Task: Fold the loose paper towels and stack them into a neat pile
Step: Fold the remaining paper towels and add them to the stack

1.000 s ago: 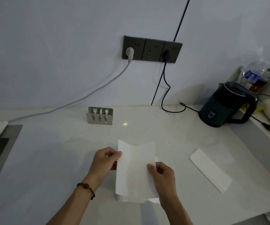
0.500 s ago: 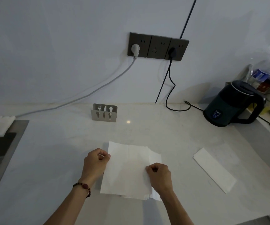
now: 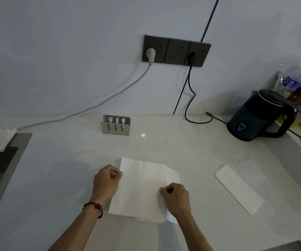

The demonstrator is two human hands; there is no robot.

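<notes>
Paper towel (image 3: pixel 142 189), thin, white and faintly creased lengthwise, lies spread on the pale stone countertop (image 3: pixel 191 151) toward its near edge, over a few more loose sheets; the left hand (image 3: pixel 106 183) pinches its left edge and the right hand (image 3: pixel 176 196) pinches its right side. Judging by this, a fold is beginning, and the next move calls for bringing one edge squarely over the other and pressing the soft sheet flat. An already folded strip (image 3: pixel 238 189) lies apart to the right, near the dark electric kettle (image 3: pixel 260 116).
</notes>
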